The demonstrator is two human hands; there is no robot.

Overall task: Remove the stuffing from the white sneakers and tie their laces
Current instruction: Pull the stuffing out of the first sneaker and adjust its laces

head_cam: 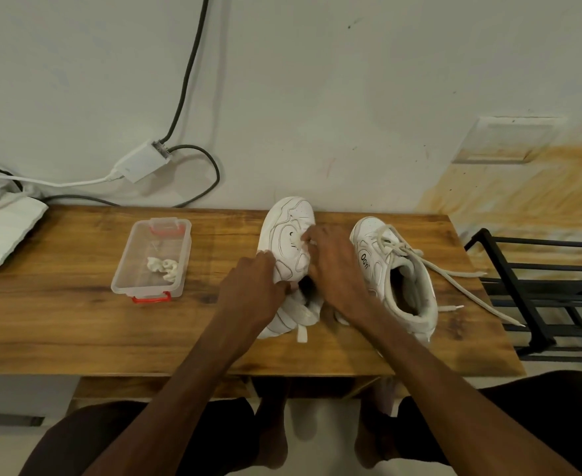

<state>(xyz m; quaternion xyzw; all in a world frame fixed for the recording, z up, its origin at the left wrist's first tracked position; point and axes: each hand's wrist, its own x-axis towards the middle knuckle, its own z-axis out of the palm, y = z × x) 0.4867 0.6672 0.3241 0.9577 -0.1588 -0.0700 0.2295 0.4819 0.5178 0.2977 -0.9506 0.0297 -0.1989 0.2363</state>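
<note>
Both arms reach up from the bottom of the frame to the middle of the table (pixel 59 304). The left hand (pixel 252 283) grips one sneaker (pixel 289 235) by its side, fingers curled over the upper. The sneaker lies tipped on its side at frame centre, toe toward the wall. The right hand (pixel 334 262) covers its lace area, fingers bent down with a white bit at their tips. Whether they pinch a lace or stuffing, or anything at all, I cannot tell.

Just right of that hand stands the second sneaker (pixel 379 266), upright. Its mouth looks empty and its laces (pixel 454 269) trail untied toward the right edge of the table.

At centre left sits a clear box (pixel 125 269) holding crumpled wads (pixel 164 266), probably stuffing already taken out.

The shoes look light, with soft padded uppers and firmer soles, so a clamp across the midfoot or heel should steady one without crushing it. The laces are thick and limp and should grip well; they are best taken near their tips. Any paper stuffing would be feather-light and could tear, so it should be pinched deep and drawn out slowly.

At the right edge of the frame a black rack (pixel 536 290) stands beside the table.
</note>
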